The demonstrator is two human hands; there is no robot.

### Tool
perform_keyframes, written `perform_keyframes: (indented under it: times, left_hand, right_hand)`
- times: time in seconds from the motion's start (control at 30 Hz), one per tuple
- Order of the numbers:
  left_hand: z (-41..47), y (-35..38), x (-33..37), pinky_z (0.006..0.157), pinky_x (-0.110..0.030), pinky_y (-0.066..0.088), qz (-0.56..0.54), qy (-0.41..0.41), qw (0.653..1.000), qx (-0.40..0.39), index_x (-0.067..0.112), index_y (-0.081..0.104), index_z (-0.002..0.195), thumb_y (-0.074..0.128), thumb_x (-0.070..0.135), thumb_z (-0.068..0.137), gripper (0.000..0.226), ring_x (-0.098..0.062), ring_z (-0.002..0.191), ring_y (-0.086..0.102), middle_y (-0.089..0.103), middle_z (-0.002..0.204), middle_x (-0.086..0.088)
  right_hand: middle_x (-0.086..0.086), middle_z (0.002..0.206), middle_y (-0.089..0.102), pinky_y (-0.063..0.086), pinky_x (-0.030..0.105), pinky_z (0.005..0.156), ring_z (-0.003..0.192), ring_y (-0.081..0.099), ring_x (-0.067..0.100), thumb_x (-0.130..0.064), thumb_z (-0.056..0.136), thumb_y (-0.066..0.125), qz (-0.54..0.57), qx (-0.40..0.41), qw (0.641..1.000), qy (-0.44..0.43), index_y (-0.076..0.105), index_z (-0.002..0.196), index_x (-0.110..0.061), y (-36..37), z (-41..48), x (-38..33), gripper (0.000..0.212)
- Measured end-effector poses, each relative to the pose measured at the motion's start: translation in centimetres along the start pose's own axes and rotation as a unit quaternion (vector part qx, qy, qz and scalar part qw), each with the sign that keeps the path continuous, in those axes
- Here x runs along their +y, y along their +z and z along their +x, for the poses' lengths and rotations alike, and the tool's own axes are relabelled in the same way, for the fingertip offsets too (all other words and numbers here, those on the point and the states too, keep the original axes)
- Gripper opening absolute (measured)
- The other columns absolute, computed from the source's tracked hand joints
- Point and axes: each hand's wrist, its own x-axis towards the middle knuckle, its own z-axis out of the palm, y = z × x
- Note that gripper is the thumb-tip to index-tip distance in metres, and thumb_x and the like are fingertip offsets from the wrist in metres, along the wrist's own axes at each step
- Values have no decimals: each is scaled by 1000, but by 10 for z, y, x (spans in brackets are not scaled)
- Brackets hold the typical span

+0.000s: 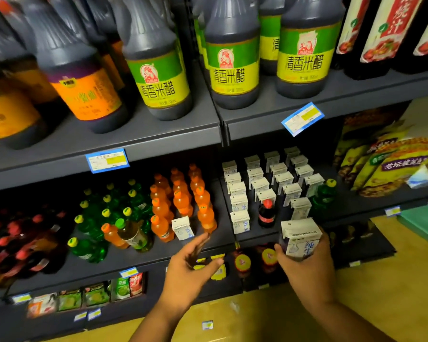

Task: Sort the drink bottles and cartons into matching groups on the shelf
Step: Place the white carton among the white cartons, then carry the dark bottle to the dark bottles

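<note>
My right hand (309, 265) grips a white milk carton (300, 239) in front of the shelf's carton rows (269, 178). My left hand (192, 265) is open, fingers stretched toward a stray white carton (182, 228) standing among the orange bottles (183, 198). A dark cola bottle (266, 213) stands among the cartons. One green bottle (324, 193) stands at the cartons' right side. An orange bottle (111, 234) and a pale tea bottle (134, 236) sit among the green bottles (109, 208). Red-capped dark bottles (17, 243) fill the left.
The dark shelf board (139, 257) has a free strip along its front edge. Large vinegar bottles (232, 67) fill the shelf above. Snack bags (386, 164) lie at the right. Jars (242, 262) and packets (124, 288) sit on the lower shelf.
</note>
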Motion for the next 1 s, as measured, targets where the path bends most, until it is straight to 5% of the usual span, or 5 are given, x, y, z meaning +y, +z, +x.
perform_keyframes:
  times: [0.2, 0.43, 0.57, 0.8, 1.0]
  left_hand:
    - [-3, -2, -12, 110, -28, 45, 4, -21, 1000, -8, 28, 61, 134, 85, 8, 75, 66, 3, 130, 54, 66, 131, 21]
    - [13, 20, -12, 89, -12, 49, 25, -16, 999, 14, 36, 62, 126, 87, 10, 73, 65, 7, 115, 62, 66, 131, 16]
    - [27, 52, -16, 98, -9, 44, 27, -19, 999, 20, 27, 61, 131, 86, 7, 74, 66, 5, 128, 55, 64, 134, 14]
    - [53, 127, -26, 104, -18, 45, 45, -61, 997, 34, 38, 61, 127, 90, 14, 71, 67, 6, 129, 53, 64, 133, 18]
    - [81, 177, -28, 112, -36, 46, 42, -75, 994, 64, 26, 57, 138, 92, 20, 67, 80, 10, 130, 49, 60, 137, 19]
  right_hand:
    - [3, 124, 61, 47, 22, 86, 115, 60, 23, -19, 68, 90, -11, 11, 1000, -7, 42, 134, -21, 3, 1, 1, 81]
    - [0, 122, 60, 44, 11, 74, 109, 57, 15, -18, 69, 89, 4, -15, 1000, -5, 42, 136, -19, -5, 20, 6, 81]
    - [-6, 116, 59, 47, 21, 86, 108, 56, 12, -18, 67, 90, -1, -30, 1000, -7, 43, 135, -22, -13, 45, 14, 83]
    - [-9, 113, 63, 48, 25, 84, 102, 59, 10, -19, 63, 93, -5, -56, 998, 3, 45, 135, -23, -40, 88, 34, 87]
    - [-12, 111, 60, 46, 22, 86, 104, 58, 8, -18, 60, 94, -6, -90, 996, 4, 44, 137, -21, -43, 105, 49, 91]
